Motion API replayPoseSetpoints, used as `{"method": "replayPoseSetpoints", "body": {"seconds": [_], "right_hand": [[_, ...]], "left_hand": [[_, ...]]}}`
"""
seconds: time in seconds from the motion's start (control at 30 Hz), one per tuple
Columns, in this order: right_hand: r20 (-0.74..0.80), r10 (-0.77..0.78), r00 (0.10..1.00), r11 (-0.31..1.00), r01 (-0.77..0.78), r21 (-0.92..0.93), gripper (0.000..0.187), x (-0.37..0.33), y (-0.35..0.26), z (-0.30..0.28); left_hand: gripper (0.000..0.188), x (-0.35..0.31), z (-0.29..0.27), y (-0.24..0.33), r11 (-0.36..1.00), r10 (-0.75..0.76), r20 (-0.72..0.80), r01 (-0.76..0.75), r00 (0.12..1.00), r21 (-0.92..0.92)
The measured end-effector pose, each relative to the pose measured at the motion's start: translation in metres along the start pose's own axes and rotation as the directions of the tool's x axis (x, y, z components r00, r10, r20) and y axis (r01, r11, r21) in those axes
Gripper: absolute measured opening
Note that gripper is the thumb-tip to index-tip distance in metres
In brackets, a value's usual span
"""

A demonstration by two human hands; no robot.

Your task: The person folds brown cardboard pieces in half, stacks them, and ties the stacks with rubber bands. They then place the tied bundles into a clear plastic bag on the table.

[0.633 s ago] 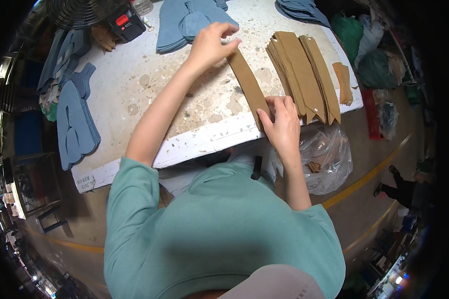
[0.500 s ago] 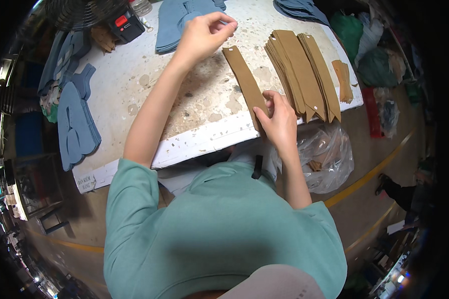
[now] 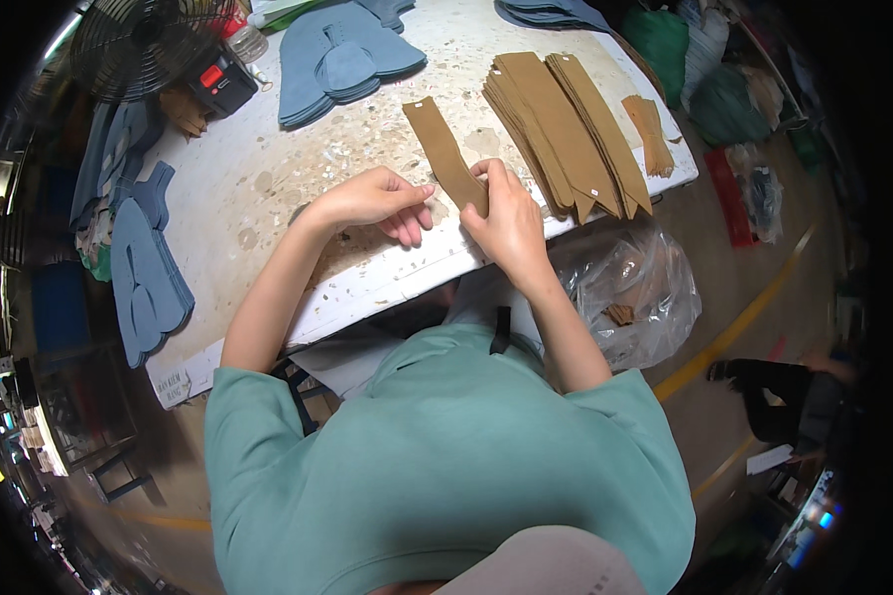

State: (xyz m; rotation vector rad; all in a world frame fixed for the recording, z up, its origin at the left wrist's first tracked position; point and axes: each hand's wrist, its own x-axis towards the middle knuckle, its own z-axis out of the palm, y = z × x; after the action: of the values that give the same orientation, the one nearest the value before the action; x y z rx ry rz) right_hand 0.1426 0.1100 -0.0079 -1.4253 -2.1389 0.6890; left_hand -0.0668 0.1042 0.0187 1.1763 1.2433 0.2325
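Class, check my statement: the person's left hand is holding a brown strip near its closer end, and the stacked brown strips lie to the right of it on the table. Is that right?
Not quite: the head view shows the right hand, not the left hand, holding the brown strip near its closer end. The stacked brown strips do lie to the right of it on the table.

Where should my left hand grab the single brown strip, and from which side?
Likely the far end of the brown strip, from its left: that end is uncovered, the grip of your right hand hides the near end, and brown stacks lie to its right.
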Motion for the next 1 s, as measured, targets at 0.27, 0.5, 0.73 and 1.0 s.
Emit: {"method": "replayPoseSetpoints", "body": {"seconds": [0.27, 0.5, 0.73, 1.0], "right_hand": [[0.316, 0.046, 0.948, 0.521, -0.293, 0.802, 0.058, 0.006, 0.016, 0.001], [0.097, -0.056, 0.994, 0.851, -0.004, 0.526, 0.039, -0.023, 0.008, -0.025], [-0.212, -0.213, 0.954, 0.961, 0.165, -0.222, 0.045, -0.022, 0.057, -0.092], [-0.167, -0.242, 0.956, 0.967, 0.224, -0.119, 0.031, -0.016, 0.07, -0.106]], "left_hand": [[0.052, 0.02, 0.016, -0.012, 0.872, 0.029, -0.04, -0.045, 0.999, -0.488], [0.036, 0.033, 0.022, -0.021, 0.731, 0.128, -0.268, -0.274, 0.955, -0.626], [0.037, 0.034, 0.021, -0.02, 0.743, 0.137, -0.228, -0.252, 0.964, -0.619], [0.035, 0.034, 0.025, -0.021, 0.755, 0.113, -0.286, -0.27, 0.951, -0.598]]}}
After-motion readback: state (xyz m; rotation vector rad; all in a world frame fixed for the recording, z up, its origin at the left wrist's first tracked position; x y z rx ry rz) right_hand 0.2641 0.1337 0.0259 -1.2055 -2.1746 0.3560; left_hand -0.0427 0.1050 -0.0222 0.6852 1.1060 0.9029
